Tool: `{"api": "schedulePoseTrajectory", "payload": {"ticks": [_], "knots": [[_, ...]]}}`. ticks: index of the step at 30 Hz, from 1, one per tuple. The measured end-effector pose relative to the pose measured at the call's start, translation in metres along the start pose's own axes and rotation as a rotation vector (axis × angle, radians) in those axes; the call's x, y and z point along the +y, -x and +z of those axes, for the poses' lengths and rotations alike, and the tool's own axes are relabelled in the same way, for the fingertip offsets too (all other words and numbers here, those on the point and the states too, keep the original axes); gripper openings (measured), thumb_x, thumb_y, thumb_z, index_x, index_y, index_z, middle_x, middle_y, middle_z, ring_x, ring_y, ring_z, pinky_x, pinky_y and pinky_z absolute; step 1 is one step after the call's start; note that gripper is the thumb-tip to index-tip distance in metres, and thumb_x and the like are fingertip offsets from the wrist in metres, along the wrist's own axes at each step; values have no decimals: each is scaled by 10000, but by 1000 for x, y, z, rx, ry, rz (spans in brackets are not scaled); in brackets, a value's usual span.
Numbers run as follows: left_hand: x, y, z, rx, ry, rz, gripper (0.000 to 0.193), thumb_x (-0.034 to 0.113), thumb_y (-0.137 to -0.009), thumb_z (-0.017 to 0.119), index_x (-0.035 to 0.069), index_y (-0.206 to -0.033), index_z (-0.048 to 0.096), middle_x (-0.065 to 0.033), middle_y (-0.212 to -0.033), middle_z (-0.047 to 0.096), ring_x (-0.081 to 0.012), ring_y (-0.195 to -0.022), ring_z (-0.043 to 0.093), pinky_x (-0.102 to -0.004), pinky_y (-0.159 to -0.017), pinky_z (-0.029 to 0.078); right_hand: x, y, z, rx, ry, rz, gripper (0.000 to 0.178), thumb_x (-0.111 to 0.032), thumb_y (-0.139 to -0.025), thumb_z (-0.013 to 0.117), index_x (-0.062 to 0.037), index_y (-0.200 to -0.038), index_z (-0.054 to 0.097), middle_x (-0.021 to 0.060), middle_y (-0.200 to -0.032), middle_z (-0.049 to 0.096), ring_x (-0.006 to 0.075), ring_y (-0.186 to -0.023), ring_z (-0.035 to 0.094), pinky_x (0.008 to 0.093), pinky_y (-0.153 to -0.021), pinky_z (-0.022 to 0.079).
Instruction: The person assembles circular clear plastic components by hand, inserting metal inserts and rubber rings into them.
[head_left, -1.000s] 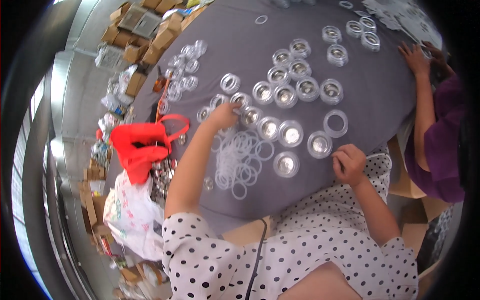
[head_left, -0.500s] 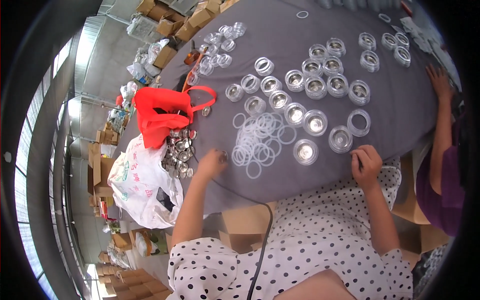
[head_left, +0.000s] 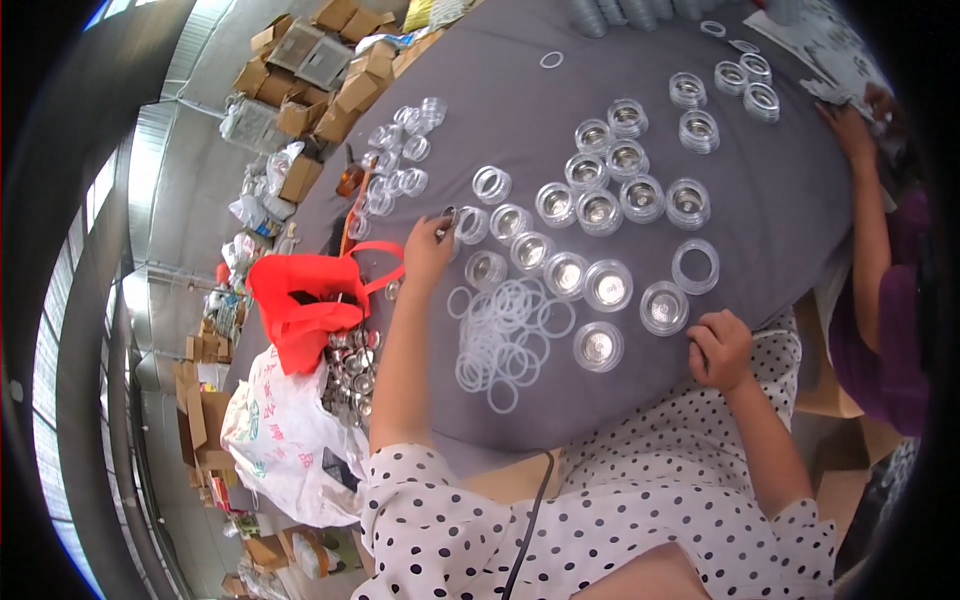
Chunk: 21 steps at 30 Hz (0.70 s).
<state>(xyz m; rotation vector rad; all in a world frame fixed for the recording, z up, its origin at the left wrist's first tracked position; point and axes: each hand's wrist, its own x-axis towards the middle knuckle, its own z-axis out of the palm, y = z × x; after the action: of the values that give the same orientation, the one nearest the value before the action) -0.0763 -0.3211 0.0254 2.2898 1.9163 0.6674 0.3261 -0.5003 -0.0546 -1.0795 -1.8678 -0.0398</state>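
My left hand [head_left: 430, 245] pinches a small round silvery metal piece [head_left: 447, 214] at the left end of the clear round plastic cases. Its fingertips are beside a clear case [head_left: 470, 226]. Several cases, such as this one [head_left: 607, 286], have a silvery disc in the middle. My right hand [head_left: 721, 350] is loosely closed at the near table edge, with no object visible in it. Near it lie a case with a silvery centre [head_left: 664, 308] and a clear ring [head_left: 695, 266]. Thin translucent rings [head_left: 505, 335] are heaped between my arms.
A red bag [head_left: 300, 300] and a white plastic bag [head_left: 285, 440] lie left of my forearm, by a pile of silvery pieces [head_left: 352, 372]. More clear cases [head_left: 405, 150] stand far left. Another person's hand [head_left: 850, 130] rests at the right of the grey-covered table [head_left: 600, 420].
My left hand has moved forward from beside the silvery pile to the clear cases, still pinching the metal piece. My right hand stays at the table edge. The whole view has shifted slightly.
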Motion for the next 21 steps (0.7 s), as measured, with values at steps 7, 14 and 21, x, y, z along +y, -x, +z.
{"api": "schedulePoseTrajectory", "payload": {"ticks": [7,14,21], "knots": [[-16,-15,30,-298,-211,-14,366,39,-695,502,50,-1043,614,-141,-974,573,-318,-929,550,-366,-808,435,2,0,3,-16,21,-6,137,-134,-554,559,-80,-679,553,51,-697,497,206,-532,463,306,-453,369],[-13,-19,29,-379,-186,-86,428,71,-682,521,103,-1104,586,-146,-1117,509,-319,-1017,517,-391,-856,420,3,0,4,-55,7,9,138,-134,-562,557,-83,-690,567,51,-719,511,199,-526,452,305,-455,363],[-8,-34,24,-519,-273,-81,390,52,-650,576,87,-1036,618,-127,-1095,521,-307,-1012,528,-381,-851,427,2,-2,3,-80,-6,58,126,-108,-567,558,-79,-689,575,54,-721,513,202,-525,450,304,-457,363]]}}
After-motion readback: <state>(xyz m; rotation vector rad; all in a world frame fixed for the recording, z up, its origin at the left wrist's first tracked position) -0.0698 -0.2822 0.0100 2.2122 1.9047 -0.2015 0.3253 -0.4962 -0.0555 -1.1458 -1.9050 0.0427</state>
